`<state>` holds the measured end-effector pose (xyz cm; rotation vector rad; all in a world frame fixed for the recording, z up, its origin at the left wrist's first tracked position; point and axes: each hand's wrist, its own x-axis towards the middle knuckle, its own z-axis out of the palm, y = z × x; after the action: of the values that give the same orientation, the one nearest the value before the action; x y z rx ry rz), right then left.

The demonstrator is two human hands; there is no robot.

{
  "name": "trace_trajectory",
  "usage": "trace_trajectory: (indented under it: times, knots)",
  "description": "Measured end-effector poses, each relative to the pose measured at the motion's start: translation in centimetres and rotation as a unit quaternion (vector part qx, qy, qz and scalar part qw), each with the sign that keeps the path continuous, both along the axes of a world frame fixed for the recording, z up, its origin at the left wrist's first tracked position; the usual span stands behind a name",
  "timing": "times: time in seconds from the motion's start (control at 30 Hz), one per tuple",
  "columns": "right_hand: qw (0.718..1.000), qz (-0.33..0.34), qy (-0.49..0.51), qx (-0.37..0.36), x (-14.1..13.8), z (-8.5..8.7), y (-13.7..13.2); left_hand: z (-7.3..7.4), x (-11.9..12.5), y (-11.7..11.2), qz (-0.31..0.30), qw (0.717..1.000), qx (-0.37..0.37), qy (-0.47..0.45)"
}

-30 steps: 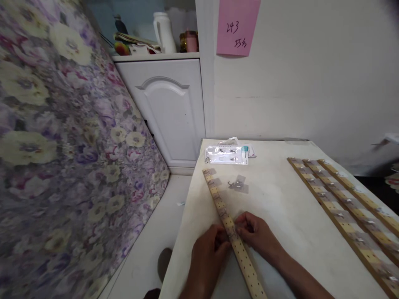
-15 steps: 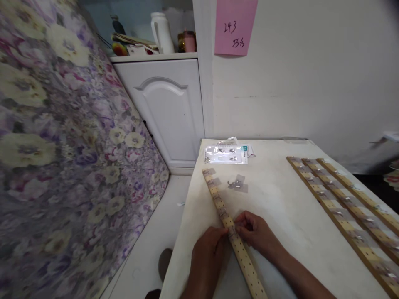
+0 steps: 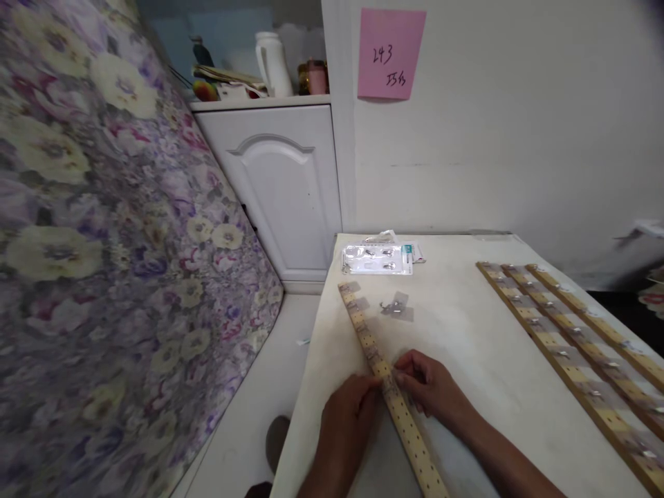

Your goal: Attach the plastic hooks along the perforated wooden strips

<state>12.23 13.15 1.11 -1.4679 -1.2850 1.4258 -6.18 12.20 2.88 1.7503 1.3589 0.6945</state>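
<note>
A long wooden strip with rows of holes lies slanted on the table in front of me. Small clear plastic pieces with thin metal parts sit along its far half. My left hand is closed, its fingertips pressed to the strip's left edge. Opposite it, my right hand pinches the edge of a small clear plastic piece lying across the strip; the fingers partly hide it. Beyond the hands, loose clear plastic pieces with metal hooks lie to the right of the strip.
Blister packs lie at the table's far left edge. Several similar strips fitted with plastic pieces and hooks lie side by side on the right. A floral curtain hangs left of the table; a white cabinet and a wall stand behind.
The view has tilted up slightly, so everything sits a little lower. Both hands stay at the same spot on the strip, with only slight finger movement.
</note>
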Motion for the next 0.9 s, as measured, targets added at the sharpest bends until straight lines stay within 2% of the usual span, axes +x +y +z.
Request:
trace_trajectory:
  times: [0.07,0.13,0.27,0.37,0.43,0.5,0.57,0.7,0.8,0.9]
  knots:
    - [0.999,-0.008,-0.031,0.023,0.3,0.1,-0.1,0.4,0.0,-0.1,0.002,1.000,-0.004,-0.008]
    - [0.994,-0.033,-0.073,0.076,0.8,0.2,-0.1,0.8,0.1,-0.1,0.011,1.000,-0.006,-0.007]
    - [0.970,-0.106,-0.150,0.162,2.3,0.1,0.9,1.7,0.3,-0.1,0.030,0.999,-0.023,0.008]
    - [0.951,-0.149,-0.187,0.198,3.7,-0.1,3.1,1.9,0.5,0.0,0.038,0.998,-0.037,0.017]
    - [0.931,-0.155,-0.223,0.244,4.4,-0.3,5.3,2.0,0.7,0.0,0.043,0.998,-0.047,0.028]
    - [0.906,-0.127,-0.276,0.296,4.5,-0.5,7.6,1.9,0.8,0.1,0.042,0.997,-0.053,0.035]
    - [0.893,-0.095,-0.304,0.319,4.1,-0.7,9.5,1.7,0.7,0.2,0.036,0.997,-0.054,0.035]
    - [0.900,-0.061,-0.293,0.316,3.3,-1.1,11.0,1.5,0.5,0.4,0.028,0.997,-0.059,0.035]
    - [0.914,-0.074,-0.243,0.316,3.7,-0.6,10.3,1.5,0.6,0.5,0.022,0.998,-0.058,0.028]
    - [0.941,-0.084,-0.165,0.282,4.8,0.3,8.8,1.5,0.7,0.4,0.029,0.998,-0.049,0.035]
